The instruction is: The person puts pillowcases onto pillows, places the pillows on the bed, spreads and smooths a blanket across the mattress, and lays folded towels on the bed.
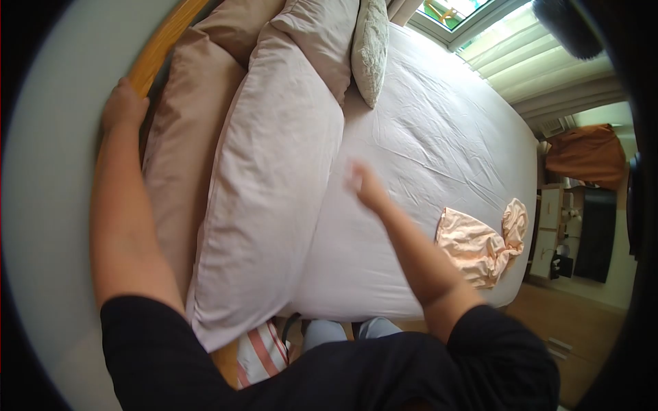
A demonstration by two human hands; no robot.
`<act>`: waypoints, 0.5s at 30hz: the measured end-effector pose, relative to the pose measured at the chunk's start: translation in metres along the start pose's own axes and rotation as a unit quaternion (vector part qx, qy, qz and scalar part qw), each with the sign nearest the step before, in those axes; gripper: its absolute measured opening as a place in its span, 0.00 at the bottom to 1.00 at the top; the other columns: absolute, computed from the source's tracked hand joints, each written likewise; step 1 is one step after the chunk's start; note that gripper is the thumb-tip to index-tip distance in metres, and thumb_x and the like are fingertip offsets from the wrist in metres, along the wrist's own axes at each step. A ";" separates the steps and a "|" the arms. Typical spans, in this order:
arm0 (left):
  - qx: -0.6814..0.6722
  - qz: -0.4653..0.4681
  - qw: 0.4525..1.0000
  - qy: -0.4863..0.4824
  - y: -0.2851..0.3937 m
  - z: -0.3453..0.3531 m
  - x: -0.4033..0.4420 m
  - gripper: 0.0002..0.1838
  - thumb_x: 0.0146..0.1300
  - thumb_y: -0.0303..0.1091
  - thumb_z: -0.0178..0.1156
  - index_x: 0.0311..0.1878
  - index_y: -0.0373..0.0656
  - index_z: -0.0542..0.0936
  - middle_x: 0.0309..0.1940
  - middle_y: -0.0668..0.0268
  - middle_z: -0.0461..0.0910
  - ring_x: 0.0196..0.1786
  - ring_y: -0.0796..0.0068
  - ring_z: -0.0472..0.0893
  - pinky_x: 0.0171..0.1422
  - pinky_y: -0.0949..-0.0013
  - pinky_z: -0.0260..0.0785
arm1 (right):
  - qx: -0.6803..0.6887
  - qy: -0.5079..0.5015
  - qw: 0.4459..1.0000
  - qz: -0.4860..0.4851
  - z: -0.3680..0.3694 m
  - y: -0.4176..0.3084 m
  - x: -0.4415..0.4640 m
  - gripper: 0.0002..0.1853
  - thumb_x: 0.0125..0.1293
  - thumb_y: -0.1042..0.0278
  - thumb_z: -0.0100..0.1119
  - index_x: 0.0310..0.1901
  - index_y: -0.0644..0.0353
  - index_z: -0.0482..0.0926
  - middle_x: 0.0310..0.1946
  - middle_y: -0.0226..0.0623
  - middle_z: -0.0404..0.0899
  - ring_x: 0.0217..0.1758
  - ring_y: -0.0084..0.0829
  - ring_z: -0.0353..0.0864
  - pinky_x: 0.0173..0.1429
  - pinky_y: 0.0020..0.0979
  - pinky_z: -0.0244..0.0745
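Observation:
My left hand (125,106) rests on the top edge of the wooden headboard (166,44), its fingers curled over the rail. Just inside the headboard, pillows in pinkish covers stand in two layers: a back pillow (181,116) and a large front pillow (274,144) leaning against it. My right hand (364,183) hangs above the pale fitted sheet (425,144), right of the front pillow and apart from it. Motion smears its fingers, and I make out nothing held in it.
More pillows (315,41) and a fluffy white cushion (370,58) stand at the far end of the headboard. A crumpled peach cloth (473,243) lies on the bed's right side. A red-and-white striped cloth (260,353) is by my legs. A window (452,14) and curtains (521,55) are beyond.

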State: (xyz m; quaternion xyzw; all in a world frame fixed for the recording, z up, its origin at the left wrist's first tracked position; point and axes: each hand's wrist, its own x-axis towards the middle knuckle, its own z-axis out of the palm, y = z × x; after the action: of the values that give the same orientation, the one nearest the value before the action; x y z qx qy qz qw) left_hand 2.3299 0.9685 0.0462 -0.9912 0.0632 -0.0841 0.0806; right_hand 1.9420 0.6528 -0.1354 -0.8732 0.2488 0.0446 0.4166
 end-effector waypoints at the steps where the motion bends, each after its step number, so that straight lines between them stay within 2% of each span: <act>1: -0.002 -0.028 1.000 0.000 0.001 0.004 -0.001 0.35 0.55 0.48 0.64 0.61 0.41 0.64 0.52 0.52 0.76 0.58 0.56 0.75 0.60 0.57 0.69 | -0.128 -0.111 0.985 -0.009 0.030 0.027 -0.065 0.31 0.62 0.55 0.58 0.64 0.60 0.64 0.67 0.56 0.56 0.68 0.52 0.60 0.70 0.42 0.58; 2: 0.000 -0.052 0.999 -0.004 0.000 0.005 -0.008 0.39 0.55 0.50 0.63 0.66 0.43 0.61 0.55 0.51 0.75 0.61 0.58 0.73 0.64 0.57 0.66 | -0.154 -0.219 0.963 0.022 0.053 0.049 -0.136 0.32 0.61 0.53 0.59 0.65 0.56 0.64 0.69 0.60 0.48 0.68 0.57 0.57 0.69 0.45 0.59; 3: -0.006 -0.054 0.998 -0.009 -0.003 -0.001 -0.023 0.41 0.54 0.52 0.63 0.67 0.44 0.60 0.55 0.51 0.74 0.62 0.58 0.72 0.66 0.59 0.64 | -0.258 -0.342 0.903 -0.037 0.068 0.081 -0.205 0.34 0.60 0.51 0.60 0.65 0.53 0.63 0.70 0.59 0.46 0.69 0.58 0.54 0.69 0.48 0.57; 4: -0.012 -0.062 0.998 -0.017 -0.007 -0.008 -0.045 0.43 0.54 0.53 0.62 0.69 0.45 0.59 0.56 0.50 0.74 0.63 0.59 0.71 0.67 0.60 0.62 | -0.267 -0.477 0.837 0.022 0.050 0.062 -0.258 0.36 0.58 0.50 0.61 0.66 0.51 0.63 0.71 0.57 0.41 0.68 0.59 0.57 0.69 0.48 0.58; 5: -0.202 -0.015 0.979 -0.019 -0.012 -0.014 -0.065 0.40 0.56 0.51 0.61 0.68 0.42 0.60 0.59 0.51 0.72 0.64 0.59 0.69 0.67 0.62 0.60 | -0.283 -0.537 0.794 -0.023 0.041 0.077 -0.310 0.37 0.56 0.50 0.63 0.66 0.49 0.63 0.72 0.56 0.38 0.66 0.58 0.61 0.68 0.48 0.60; 6: -0.383 0.022 0.923 -0.010 -0.020 -0.021 -0.092 0.38 0.59 0.48 0.60 0.68 0.39 0.61 0.61 0.52 0.70 0.65 0.59 0.67 0.68 0.65 0.59 | -0.258 -0.570 0.779 -0.033 0.026 0.089 -0.350 0.33 0.59 0.53 0.59 0.67 0.47 0.63 0.72 0.54 0.39 0.62 0.61 0.66 0.67 0.47 0.62; 7: -0.481 0.048 0.875 0.005 -0.009 -0.084 -0.173 0.32 0.62 0.46 0.58 0.64 0.35 0.66 0.62 0.54 0.69 0.65 0.63 0.68 0.67 0.68 0.59 | -0.230 -0.596 0.769 -0.015 0.028 0.140 -0.387 0.27 0.64 0.57 0.53 0.66 0.45 0.65 0.72 0.55 0.39 0.62 0.60 0.65 0.67 0.46 0.61; 8: -0.623 0.098 0.776 0.010 -0.007 -0.111 -0.241 0.26 0.65 0.43 0.55 0.61 0.34 0.69 0.57 0.58 0.74 0.60 0.70 0.71 0.64 0.71 0.60 | -0.195 -0.594 0.781 -0.016 0.009 0.154 -0.410 0.25 0.65 0.60 0.50 0.65 0.45 0.66 0.72 0.56 0.40 0.61 0.60 0.67 0.67 0.47 0.62; 9: -0.709 0.122 0.692 0.054 -0.004 -0.118 -0.301 0.21 0.68 0.41 0.53 0.56 0.35 0.72 0.51 0.61 0.75 0.54 0.73 0.73 0.62 0.72 0.62 | -0.158 -0.590 0.792 -0.016 -0.005 0.170 -0.422 0.23 0.66 0.63 0.47 0.63 0.45 0.68 0.71 0.58 0.41 0.60 0.61 0.68 0.66 0.47 0.63; 10: -0.725 0.130 0.672 0.078 -0.006 -0.117 -0.368 0.16 0.69 0.40 0.51 0.49 0.38 0.75 0.44 0.63 0.77 0.49 0.75 0.75 0.59 0.71 0.63 | -0.165 -0.609 0.775 -0.034 -0.010 0.186 -0.424 0.23 0.66 0.63 0.47 0.63 0.45 0.68 0.71 0.58 0.41 0.60 0.61 0.68 0.66 0.47 0.63; 11: -0.736 0.165 0.650 0.093 -0.007 -0.110 -0.431 0.07 0.66 0.26 0.52 0.42 0.40 0.78 0.36 0.66 0.79 0.39 0.79 0.77 0.48 0.72 0.70 | -0.136 -0.542 0.827 0.065 -0.006 0.207 -0.423 0.23 0.65 0.63 0.49 0.62 0.47 0.69 0.70 0.60 0.43 0.58 0.61 0.69 0.65 0.47 0.64; 12: -0.753 0.175 0.634 0.040 -0.005 -0.091 -0.493 0.06 0.62 0.22 0.52 0.37 0.39 0.79 0.33 0.66 0.79 0.36 0.77 0.77 0.44 0.72 0.70 | -0.207 -0.507 0.837 -0.022 -0.006 0.231 -0.425 0.23 0.62 0.62 0.53 0.61 0.50 0.70 0.69 0.63 0.45 0.57 0.61 0.70 0.64 0.48 0.65; 13: -0.743 0.090 0.663 -0.038 0.005 -0.084 -0.557 0.05 0.59 0.22 0.53 0.34 0.39 0.79 0.31 0.65 0.79 0.35 0.76 0.77 0.43 0.73 0.70 | -0.283 -0.458 0.837 -0.102 -0.005 0.256 -0.426 0.24 0.59 0.61 0.56 0.59 0.53 0.71 0.68 0.65 0.47 0.56 0.61 0.71 0.62 0.48 0.66; 14: -0.721 0.051 0.683 -0.107 0.012 -0.065 -0.622 0.05 0.59 0.23 0.54 0.35 0.39 0.79 0.31 0.65 0.78 0.34 0.76 0.76 0.42 0.73 0.69 | -0.341 -0.436 0.830 -0.075 -0.017 0.208 -0.413 0.28 0.55 0.59 0.62 0.59 0.56 0.70 0.67 0.65 0.47 0.58 0.59 0.70 0.62 0.47 0.67; 15: -0.699 0.010 0.693 -0.173 0.022 -0.047 -0.685 0.05 0.58 0.23 0.54 0.36 0.40 0.80 0.32 0.65 0.78 0.33 0.76 0.76 0.42 0.74 0.69 | -0.339 -0.386 0.851 -0.109 -0.025 0.185 -0.407 0.27 0.56 0.62 0.61 0.58 0.57 0.70 0.66 0.65 0.50 0.58 0.59 0.70 0.61 0.45 0.68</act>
State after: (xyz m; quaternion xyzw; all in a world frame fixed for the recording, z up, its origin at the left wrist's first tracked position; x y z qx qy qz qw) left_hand 1.6492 1.0355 -0.0193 -0.7576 0.0987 0.1586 -0.6255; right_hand 1.4964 0.6985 -0.1334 -0.8945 -0.0592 0.4134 0.1597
